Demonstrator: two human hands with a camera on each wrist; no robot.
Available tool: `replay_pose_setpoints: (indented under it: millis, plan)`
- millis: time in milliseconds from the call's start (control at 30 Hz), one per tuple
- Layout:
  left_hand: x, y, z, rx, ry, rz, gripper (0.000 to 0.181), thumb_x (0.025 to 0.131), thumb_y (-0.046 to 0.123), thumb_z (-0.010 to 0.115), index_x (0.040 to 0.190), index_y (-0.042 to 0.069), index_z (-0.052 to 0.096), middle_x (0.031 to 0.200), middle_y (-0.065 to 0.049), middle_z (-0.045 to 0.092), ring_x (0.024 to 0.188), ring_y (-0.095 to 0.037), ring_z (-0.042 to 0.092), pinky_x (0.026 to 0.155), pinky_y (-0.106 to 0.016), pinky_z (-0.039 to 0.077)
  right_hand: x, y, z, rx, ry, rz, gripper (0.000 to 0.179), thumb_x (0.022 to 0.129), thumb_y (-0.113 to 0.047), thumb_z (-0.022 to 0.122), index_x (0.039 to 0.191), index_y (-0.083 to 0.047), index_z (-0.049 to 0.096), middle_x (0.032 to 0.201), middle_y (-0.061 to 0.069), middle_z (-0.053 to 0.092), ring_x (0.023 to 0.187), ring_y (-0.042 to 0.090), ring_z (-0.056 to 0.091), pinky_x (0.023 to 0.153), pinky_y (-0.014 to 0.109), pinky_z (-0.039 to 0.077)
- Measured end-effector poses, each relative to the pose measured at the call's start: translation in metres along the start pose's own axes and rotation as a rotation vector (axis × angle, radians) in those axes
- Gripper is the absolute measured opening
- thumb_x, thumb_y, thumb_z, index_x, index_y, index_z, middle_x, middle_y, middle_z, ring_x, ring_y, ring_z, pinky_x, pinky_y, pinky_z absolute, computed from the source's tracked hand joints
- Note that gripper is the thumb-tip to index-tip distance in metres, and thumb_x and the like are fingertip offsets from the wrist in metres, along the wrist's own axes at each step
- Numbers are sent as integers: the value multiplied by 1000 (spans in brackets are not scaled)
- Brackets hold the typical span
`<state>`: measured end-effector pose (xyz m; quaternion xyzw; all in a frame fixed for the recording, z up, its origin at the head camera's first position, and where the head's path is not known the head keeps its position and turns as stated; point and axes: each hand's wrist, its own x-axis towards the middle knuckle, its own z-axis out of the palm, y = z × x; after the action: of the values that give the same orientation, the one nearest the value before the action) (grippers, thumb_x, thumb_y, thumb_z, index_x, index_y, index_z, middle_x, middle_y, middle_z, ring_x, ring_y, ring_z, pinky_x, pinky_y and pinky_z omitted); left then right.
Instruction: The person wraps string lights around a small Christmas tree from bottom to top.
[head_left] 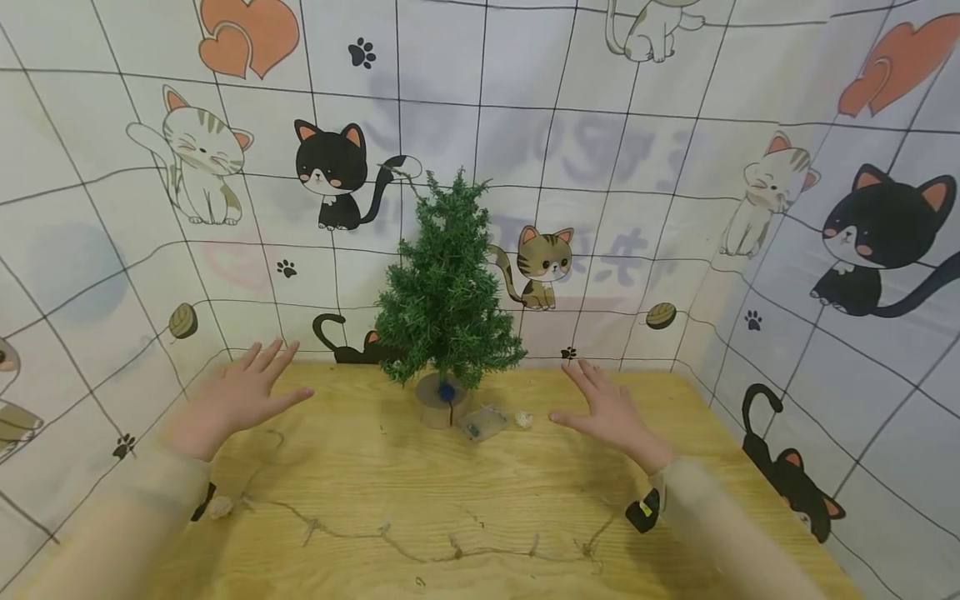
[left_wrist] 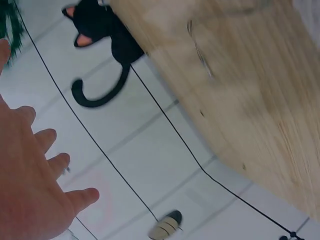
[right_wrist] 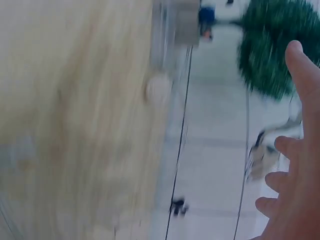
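A small green artificial Christmas tree [head_left: 453,283] stands upright at the back of the wooden table, in a round wooden base [head_left: 441,408] with a blue spot at the trunk. My left hand [head_left: 243,396] hovers to the left of the tree, fingers spread, holding nothing. On the other side, my right hand [head_left: 611,408] is held over the table, likewise spread with nothing in it. Nearest to it are a small whitish ball [head_left: 523,419] and a flat clear box [head_left: 483,423] beside the base. A thin string [head_left: 420,557] with small knotted bits lies across the table's front.
Behind the table [head_left: 337,467] hangs a white cloth [head_left: 442,67] with grid lines and printed cats, and it continues along both sides. A pale tuft [head_left: 220,506] lies by the left forearm, near one end of the string.
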<state>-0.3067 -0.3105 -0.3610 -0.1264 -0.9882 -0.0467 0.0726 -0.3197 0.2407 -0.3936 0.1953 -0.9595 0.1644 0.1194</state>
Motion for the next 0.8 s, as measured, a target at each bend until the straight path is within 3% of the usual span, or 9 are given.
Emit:
replay_pose_setpoints:
  millis: [133, 300, 400, 500, 667, 800]
  plan:
    - [-10, 34, 16, -12, 44, 91, 91, 90, 71, 43, 157, 19, 11, 159, -17, 14, 142, -46, 12, 102, -74, 9, -18, -29, 5, 71, -4, -103, 91, 81, -60, 68, 153, -18, 30, 159, 14, 18, 140, 43, 23, 100, 76, 10]
    - [-25, 85, 40, 5, 85, 228, 88, 88, 70, 48, 156, 22, 21, 159, -7, 20, 143, -37, 20, 107, -68, 13, -36, -66, 10, 204, -164, -243, 83, 80, -57, 71, 148, -21, 41, 158, 7, 23, 140, 37, 27, 101, 75, 8]
    - [-37, 116, 49, 7, 31, 314, 86, 88, 70, 48, 156, 23, 22, 159, -4, 21, 144, -33, 19, 108, -65, 14, -41, -85, 12, 246, -283, -303, 77, 81, -51, 74, 146, -21, 45, 157, 6, 28, 141, 34, 28, 101, 75, 7]
    - [-47, 144, 53, -12, -45, 396, 85, 89, 70, 47, 156, 25, 21, 159, -3, 21, 145, -31, 18, 108, -65, 17, -45, -97, 16, 207, -397, -321, 77, 79, -47, 76, 146, -23, 46, 156, 6, 29, 142, 33, 25, 102, 74, 8]
    - [-59, 183, 56, -85, -153, 470, 85, 88, 73, 43, 156, 31, 16, 160, 4, 17, 146, -26, 17, 107, -64, 20, -50, -111, 20, 130, -544, -338, 77, 77, -50, 77, 144, -25, 48, 155, 7, 32, 144, 38, 17, 102, 74, 10]
    - [-65, 205, 53, -134, -257, 492, 83, 87, 74, 43, 155, 32, 22, 159, 6, 18, 145, -25, 19, 107, -64, 22, -50, -122, 22, 81, -592, -353, 73, 76, -50, 77, 140, -25, 53, 148, 3, 43, 141, 36, 25, 100, 74, 18]
